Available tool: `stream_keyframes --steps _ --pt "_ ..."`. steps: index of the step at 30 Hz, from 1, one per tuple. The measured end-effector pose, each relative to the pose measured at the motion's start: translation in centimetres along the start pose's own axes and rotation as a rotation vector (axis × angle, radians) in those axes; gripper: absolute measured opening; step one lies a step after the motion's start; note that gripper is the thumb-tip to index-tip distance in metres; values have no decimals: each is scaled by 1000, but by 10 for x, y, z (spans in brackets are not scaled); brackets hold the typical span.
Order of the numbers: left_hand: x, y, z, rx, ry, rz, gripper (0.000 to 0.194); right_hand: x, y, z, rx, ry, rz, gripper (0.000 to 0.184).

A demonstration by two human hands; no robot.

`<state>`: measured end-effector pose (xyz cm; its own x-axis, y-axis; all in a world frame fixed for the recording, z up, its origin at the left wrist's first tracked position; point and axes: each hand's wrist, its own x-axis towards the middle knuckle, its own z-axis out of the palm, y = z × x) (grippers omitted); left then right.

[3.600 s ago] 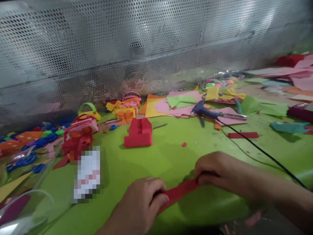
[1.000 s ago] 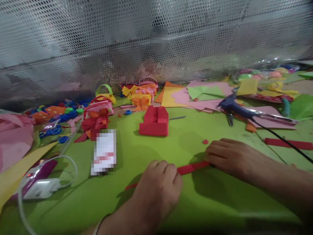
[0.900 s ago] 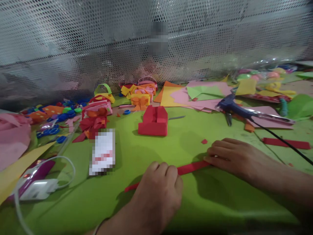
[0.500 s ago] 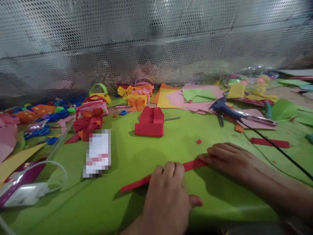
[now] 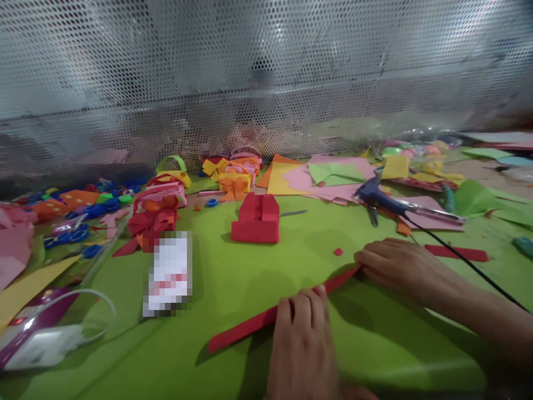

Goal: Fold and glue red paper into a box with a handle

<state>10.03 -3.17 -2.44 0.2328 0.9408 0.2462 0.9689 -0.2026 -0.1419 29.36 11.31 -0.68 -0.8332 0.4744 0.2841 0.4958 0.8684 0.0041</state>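
Observation:
A long, narrow strip of folded red paper (image 5: 244, 330) runs slantwise above the green tabletop, its near end to the left. My left hand (image 5: 303, 339) is closed over the middle of the strip, fingers bent down on it and the thumb mostly hidden. At the far right end, my right hand (image 5: 395, 266) pinches the strip between thumb and fingers. Beyond the hands stands a red folded-paper box (image 5: 256, 219). A small red paper scrap (image 5: 338, 251) lies just past the strip.
A blue glue gun (image 5: 377, 197) with a black cord lies at the right, near another red strip (image 5: 456, 253). Coloured paper sheets (image 5: 287, 175) and small paper baskets (image 5: 156, 203) line the back before a perforated metal panel (image 5: 200, 66). A white charger (image 5: 45, 344) sits at the left.
My left hand has slid right along the red paper strip, leaving more of its left end showing. My right hand still pinches the far end. The view has tilted up slightly.

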Motion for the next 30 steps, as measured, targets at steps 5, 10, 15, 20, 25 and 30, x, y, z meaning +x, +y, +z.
stream_keyframes --steps 5,10,15,20,25,30 --pt "0 -2 -3 -90 -83 -11 46 -1 -4 -5 -86 39 -111 29" --pt "1 -14 -15 -124 -55 17 42 -17 -3 -1 -266 86 -14 36" --pt "4 -18 -14 -159 -67 62 50 -14 -50 -1 -360 205 179 48" --pt "8 -17 -18 -139 -119 66 62 0 -91 4 -74 133 18 40" --pt "7 -15 -23 -128 -126 65 91 -13 -74 8 32 30 -23 51" --pt "1 -16 -13 -225 -93 24 77 -37 -38 11 8 -30 101 82"
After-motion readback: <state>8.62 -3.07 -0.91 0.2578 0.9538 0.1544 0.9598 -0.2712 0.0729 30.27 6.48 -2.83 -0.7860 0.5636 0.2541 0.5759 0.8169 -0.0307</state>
